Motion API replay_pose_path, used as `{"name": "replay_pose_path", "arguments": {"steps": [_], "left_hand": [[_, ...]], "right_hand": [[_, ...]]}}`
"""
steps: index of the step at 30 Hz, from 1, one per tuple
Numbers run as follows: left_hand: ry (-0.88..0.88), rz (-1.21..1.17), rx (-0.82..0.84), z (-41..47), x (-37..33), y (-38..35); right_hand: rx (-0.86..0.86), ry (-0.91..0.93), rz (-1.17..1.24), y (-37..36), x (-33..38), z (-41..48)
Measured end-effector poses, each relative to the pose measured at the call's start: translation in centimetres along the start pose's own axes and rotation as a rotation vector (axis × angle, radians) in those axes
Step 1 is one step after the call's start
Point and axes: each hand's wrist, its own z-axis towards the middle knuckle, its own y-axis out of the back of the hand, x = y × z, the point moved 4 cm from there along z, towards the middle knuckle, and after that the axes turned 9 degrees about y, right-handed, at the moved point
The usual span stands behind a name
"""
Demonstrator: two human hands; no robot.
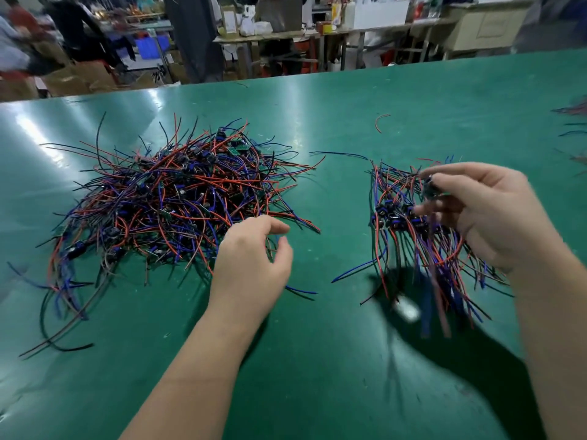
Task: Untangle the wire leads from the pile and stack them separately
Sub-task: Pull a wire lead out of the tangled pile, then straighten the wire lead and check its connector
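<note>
A big tangled pile of red, blue and black wire leads (178, 198) with small circuit boards lies on the left of the green table (317, 360). My left hand (254, 258) hovers at the pile's near right edge, fingers loosely curled, with a few wire ends passing between thumb and fingers. On the right lies a tidier stack of leads (409, 230), boards in the middle and wires fanning toward me. My right hand (486, 214) is above this stack and pinches a small dark lead module (430, 187); its wires hang down, blurred.
Loose single wires lie between the piles: a red one (379, 122) far back and a blue one (340, 154). More wires (575, 122) show at the right edge. Beyond the table's far edge are workbenches, boxes and people.
</note>
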Motion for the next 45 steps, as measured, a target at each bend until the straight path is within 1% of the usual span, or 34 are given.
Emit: {"name": "replay_pose_path", "arguments": {"steps": [2, 4, 5, 9, 12, 15, 17, 19, 20, 25, 27, 28, 30, 31, 32, 33, 34, 35, 36, 38, 39, 40, 43, 45], "left_hand": [[0.089, 0.184, 0.055, 0.3, 1.3, -0.5], [0.182, 0.357, 0.126, 0.2, 2.3, -1.1], [0.201, 0.397, 0.137, 0.1, 2.6, -1.2], [0.229, 0.423, 0.119, 0.1, 3.0, -1.5], [0.235, 0.507, 0.110, 0.2, 3.4, -1.6], [0.235, 0.533, 0.066, 0.3, 3.5, -1.3], [0.246, 0.556, 0.052, 0.3, 3.5, -1.1], [0.242, 0.539, 0.041, 0.4, 3.3, -1.0], [0.234, 0.509, 0.025, 0.4, 3.1, -0.9], [0.198, 0.319, -0.070, 0.4, 2.3, -0.2], [0.200, 0.177, -0.058, 0.3, 2.1, -0.1], [0.208, 0.063, -0.038, 0.3, 2.0, -0.2], [0.229, -0.236, 0.012, 0.4, 1.6, -0.4], [0.240, -0.387, 0.032, 0.4, 1.3, -0.5], [0.246, -0.518, 0.052, 0.4, 1.0, -0.5], [0.244, -0.621, 0.074, 0.3, 0.6, -0.6], [0.235, -0.692, 0.097, 0.2, 0.3, -0.6], [0.224, -0.745, 0.125, 0.0, -0.1, -0.7], [0.212, -0.783, 0.159, -0.2, -0.4, -0.9], [0.169, -0.797, 0.240, -0.7, -1.0, -1.2], [0.136, -0.772, 0.284, -1.0, -1.4, -1.4], [0.096, -0.737, 0.331, -1.3, -1.8, -1.6], [-0.020, -0.652, 0.472, -2.5, -2.9, -2.2], [-0.059, -0.629, 0.534, -3.0, -3.3, -2.3]], "right_hand": [[-0.095, 0.023, -0.015, 1.6, 0.0, 0.5], [-0.152, 0.075, -0.133, 3.2, 0.0, 0.9], [-0.175, 0.091, -0.209, 4.0, -0.3, 1.1], [-0.267, 0.057, -0.464, 7.2, -2.3, 2.1], [-0.325, 0.016, -0.567, 8.5, -3.8, 2.7], [-0.373, -0.009, -0.640, 8.9, -4.6, 3.1], [-0.401, -0.027, -0.792, 9.4, -5.0, 3.3], [-0.367, -0.067, -1.046, 9.7, -5.2, 3.4], [-0.350, -0.090, -1.115, 9.7, -5.3, 3.3], [-0.273, -0.190, -1.165, 9.3, -5.7, 2.8], [-0.240, -0.181, -1.207, 8.9, -5.3, 2.7], [-0.250, -0.140, -1.215, 8.8, -4.8, 2.8], [-0.349, -0.001, -1.131, 8.3, -3.4, 2.6], [-0.402, 0.065, -1.014, 7.8, -2.7, 2.4], [-0.414, 0.088, -0.830, 7.0, -2.2, 2.2], [-0.372, 0.060, -0.597, 5.8, -2.0, 2.0], [-0.273, -0.015, -0.355, 4.1, -2.1, 1.6], [-0.146, -0.115, -0.149, 2.0, -2.4, 1.0], [-0.008, -0.221, -0.025, 0.0, -2.7, 0.4], [0.221, -0.381, 0.031, -3.1, -3.3, -1.2], [0.289, -0.415, 0.042, -4.2, -3.7, -1.9], [0.320, -0.420, 0.069, -5.0, -3.9, -2.3], [0.296, -0.384, 0.147, -5.6, -3.9, -2.7], [0.266, -0.369, 0.154, -5.3, -3.9, -2.4]]}}
